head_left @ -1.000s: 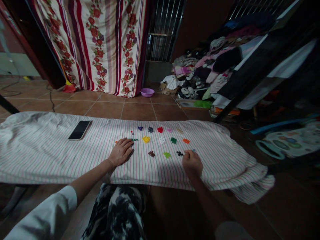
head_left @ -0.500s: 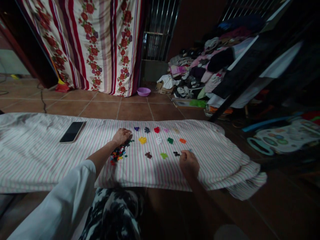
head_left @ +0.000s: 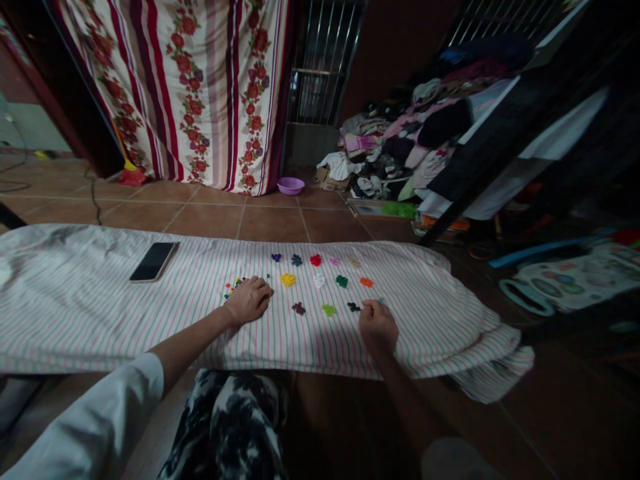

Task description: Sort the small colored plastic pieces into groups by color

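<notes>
My left hand (head_left: 251,299) lies palm down on a mixed pile of small coloured pieces (head_left: 234,287), its fingers a little spread and pressing on the cloth. Most of that pile is hidden beneath it. My right hand (head_left: 379,325) rests on the cloth with its fingers closed, and whatever is in them cannot be made out. Light blue pieces (head_left: 381,301) show at its fingertips. Just left of it sits a little black heap (head_left: 353,307). Single-colour heaps stand in rows between my hands, among them yellow (head_left: 287,279), red (head_left: 315,260), lime green (head_left: 329,310) and brown (head_left: 299,308).
A striped cloth (head_left: 90,300) covers the low table. A phone (head_left: 154,261) lies on its left part. Beyond, on the tiled floor, are a purple basin (head_left: 291,185), a red dustpan (head_left: 133,177) and a large pile of clothes (head_left: 400,133).
My left hand has come from the far edge of the mixed pile toward me and slightly right, now covering much of it. My right hand has stayed in place.
</notes>
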`<act>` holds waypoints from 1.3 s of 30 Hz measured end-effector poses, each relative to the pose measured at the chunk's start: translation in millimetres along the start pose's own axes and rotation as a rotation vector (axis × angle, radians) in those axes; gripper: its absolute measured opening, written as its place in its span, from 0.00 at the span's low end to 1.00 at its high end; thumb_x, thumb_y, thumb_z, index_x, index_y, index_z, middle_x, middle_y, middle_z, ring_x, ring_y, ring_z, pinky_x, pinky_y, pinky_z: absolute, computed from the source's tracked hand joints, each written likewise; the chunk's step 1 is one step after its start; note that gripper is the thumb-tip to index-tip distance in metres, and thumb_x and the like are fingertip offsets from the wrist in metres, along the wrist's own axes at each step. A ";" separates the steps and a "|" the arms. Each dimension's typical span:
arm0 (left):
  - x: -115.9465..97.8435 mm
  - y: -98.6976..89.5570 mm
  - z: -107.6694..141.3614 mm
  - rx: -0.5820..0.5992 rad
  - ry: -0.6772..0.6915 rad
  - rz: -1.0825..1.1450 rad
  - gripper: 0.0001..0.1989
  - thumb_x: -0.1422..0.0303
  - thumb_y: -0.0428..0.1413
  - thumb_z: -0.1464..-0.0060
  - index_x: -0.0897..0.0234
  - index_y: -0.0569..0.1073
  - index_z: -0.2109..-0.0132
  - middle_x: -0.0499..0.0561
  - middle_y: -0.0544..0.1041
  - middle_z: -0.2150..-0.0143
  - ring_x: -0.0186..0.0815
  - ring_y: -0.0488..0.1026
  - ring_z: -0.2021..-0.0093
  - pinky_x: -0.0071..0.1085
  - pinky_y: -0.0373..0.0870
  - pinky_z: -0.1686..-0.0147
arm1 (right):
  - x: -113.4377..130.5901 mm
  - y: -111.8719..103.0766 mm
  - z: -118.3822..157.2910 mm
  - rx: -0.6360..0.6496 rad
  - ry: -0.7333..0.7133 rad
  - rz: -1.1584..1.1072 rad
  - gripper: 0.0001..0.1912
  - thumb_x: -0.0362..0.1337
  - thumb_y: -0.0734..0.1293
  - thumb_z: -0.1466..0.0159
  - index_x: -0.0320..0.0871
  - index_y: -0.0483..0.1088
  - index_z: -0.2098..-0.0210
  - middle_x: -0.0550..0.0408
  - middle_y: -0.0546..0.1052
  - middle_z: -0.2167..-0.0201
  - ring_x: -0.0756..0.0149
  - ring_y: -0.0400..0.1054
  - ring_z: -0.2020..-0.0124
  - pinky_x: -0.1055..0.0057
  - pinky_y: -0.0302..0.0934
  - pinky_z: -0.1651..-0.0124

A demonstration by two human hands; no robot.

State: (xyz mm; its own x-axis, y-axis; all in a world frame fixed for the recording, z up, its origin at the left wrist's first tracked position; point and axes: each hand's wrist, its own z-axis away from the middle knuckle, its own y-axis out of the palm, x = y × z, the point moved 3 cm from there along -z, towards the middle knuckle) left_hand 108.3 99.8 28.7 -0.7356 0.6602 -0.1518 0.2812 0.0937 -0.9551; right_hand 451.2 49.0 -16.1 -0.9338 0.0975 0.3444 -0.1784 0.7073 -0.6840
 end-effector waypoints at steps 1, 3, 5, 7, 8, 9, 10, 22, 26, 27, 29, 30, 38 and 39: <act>-3.0 -1.5 6.2 -0.025 0.014 0.018 0.11 0.66 0.47 0.43 0.61 0.73 0.58 0.54 0.73 0.59 0.40 0.68 0.57 0.41 0.68 0.55 | 0.0 0.0 0.1 0.000 0.000 0.004 0.14 0.34 0.56 0.41 0.40 0.72 0.66 0.49 0.74 0.71 0.61 0.65 0.68 0.68 0.55 0.63; -5.5 -4.3 19.9 -0.108 0.032 0.071 0.12 0.68 0.46 0.42 0.62 0.73 0.56 0.54 0.73 0.56 0.40 0.68 0.54 0.43 0.68 0.52 | 0.1 0.1 0.5 0.004 -0.007 0.005 0.13 0.34 0.56 0.41 0.40 0.72 0.66 0.49 0.74 0.70 0.61 0.65 0.68 0.68 0.55 0.64; -1.1 -5.7 35.1 -0.205 0.027 0.121 0.14 0.67 0.45 0.41 0.62 0.72 0.52 0.56 0.72 0.50 0.41 0.67 0.47 0.45 0.66 0.46 | 0.2 0.0 0.8 0.004 -0.013 0.004 0.13 0.34 0.56 0.41 0.40 0.72 0.66 0.49 0.74 0.70 0.61 0.65 0.68 0.68 0.55 0.64; 12.9 -4.3 51.2 -0.298 -0.059 0.147 0.16 0.66 0.44 0.39 0.61 0.70 0.49 0.56 0.71 0.46 0.40 0.65 0.43 0.44 0.65 0.43 | 0.3 -0.3 1.0 -0.002 -0.012 0.005 0.13 0.34 0.56 0.41 0.40 0.72 0.66 0.49 0.74 0.71 0.61 0.65 0.68 0.68 0.55 0.64; 22.4 -2.2 58.8 -0.335 -0.117 0.138 0.17 0.65 0.43 0.39 0.61 0.69 0.48 0.57 0.70 0.45 0.40 0.64 0.42 0.45 0.65 0.43 | 0.4 -0.5 1.0 -0.005 -0.013 0.005 0.13 0.34 0.56 0.41 0.40 0.72 0.66 0.49 0.74 0.71 0.61 0.65 0.68 0.68 0.55 0.63; 32.2 0.8 65.6 -0.359 -0.165 0.103 0.18 0.65 0.42 0.38 0.61 0.68 0.46 0.57 0.69 0.43 0.42 0.63 0.40 0.47 0.65 0.43 | 0.6 -0.7 1.0 -0.006 -0.016 0.005 0.13 0.34 0.56 0.41 0.40 0.72 0.67 0.49 0.74 0.71 0.61 0.65 0.68 0.68 0.55 0.63; 41.7 4.4 70.9 -0.370 -0.201 0.042 0.19 0.65 0.41 0.38 0.60 0.67 0.44 0.58 0.68 0.41 0.44 0.61 0.38 0.51 0.63 0.42 | 0.9 -0.8 1.0 -0.005 -0.020 0.004 0.13 0.34 0.56 0.41 0.40 0.72 0.67 0.49 0.74 0.71 0.61 0.65 0.68 0.68 0.55 0.63; 66.1 44.1 43.8 -0.209 -0.095 -0.152 0.26 0.63 0.32 0.34 0.61 0.52 0.33 0.59 0.63 0.35 0.41 0.52 0.32 0.48 0.60 0.40 | 3.3 -3.3 0.3 -0.010 -0.011 0.021 0.14 0.34 0.55 0.41 0.40 0.72 0.67 0.49 0.75 0.71 0.61 0.66 0.67 0.69 0.56 0.63; 51.0 38.8 42.0 -0.184 0.039 -0.138 0.25 0.64 0.34 0.35 0.60 0.53 0.33 0.57 0.62 0.34 0.40 0.49 0.30 0.45 0.59 0.38 | 3.8 -3.6 0.6 0.002 -0.007 0.016 0.14 0.34 0.55 0.41 0.40 0.72 0.66 0.49 0.75 0.71 0.61 0.66 0.67 0.68 0.56 0.63; 46.0 35.4 39.4 -0.167 0.053 -0.142 0.25 0.63 0.34 0.35 0.60 0.54 0.33 0.57 0.61 0.33 0.40 0.49 0.30 0.45 0.58 0.38 | 3.6 -3.5 0.7 0.001 -0.005 0.014 0.14 0.34 0.55 0.41 0.40 0.72 0.66 0.49 0.75 0.70 0.61 0.66 0.67 0.68 0.56 0.63; 37.4 27.3 28.8 -0.133 0.037 -0.151 0.25 0.62 0.34 0.34 0.59 0.56 0.34 0.55 0.60 0.33 0.40 0.49 0.30 0.47 0.55 0.36 | 3.1 -2.9 0.9 0.001 -0.003 0.012 0.14 0.34 0.55 0.41 0.40 0.72 0.66 0.49 0.75 0.70 0.61 0.66 0.67 0.68 0.55 0.62; 33.4 23.8 21.0 -0.107 0.042 -0.150 0.25 0.61 0.34 0.34 0.59 0.58 0.35 0.55 0.60 0.33 0.40 0.49 0.31 0.48 0.53 0.36 | 2.9 -2.6 1.0 0.005 -0.002 0.011 0.14 0.34 0.55 0.41 0.40 0.72 0.66 0.49 0.75 0.70 0.61 0.66 0.67 0.68 0.55 0.62; 24.0 22.5 -28.7 0.022 0.016 -0.118 0.28 0.56 0.33 0.35 0.66 0.69 0.43 0.59 0.71 0.41 0.40 0.63 0.37 0.41 0.63 0.40 | 2.1 -2.8 1.0 0.023 0.004 -0.001 0.13 0.33 0.56 0.40 0.40 0.71 0.66 0.49 0.74 0.69 0.61 0.66 0.66 0.68 0.55 0.62; 23.1 22.8 -25.0 -0.001 0.024 -0.109 0.28 0.56 0.34 0.35 0.67 0.69 0.44 0.60 0.71 0.41 0.41 0.64 0.38 0.41 0.64 0.41 | 1.9 -2.6 1.1 0.024 0.003 -0.005 0.13 0.33 0.56 0.40 0.40 0.71 0.66 0.49 0.74 0.69 0.61 0.66 0.66 0.68 0.56 0.61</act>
State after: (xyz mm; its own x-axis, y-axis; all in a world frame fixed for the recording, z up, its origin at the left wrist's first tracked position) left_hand 113.1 135.9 9.8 -0.7467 0.6639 -0.0413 0.2013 0.1664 -0.9653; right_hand 449.5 46.6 -14.4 -0.9320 0.0963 0.3494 -0.1902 0.6906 -0.6978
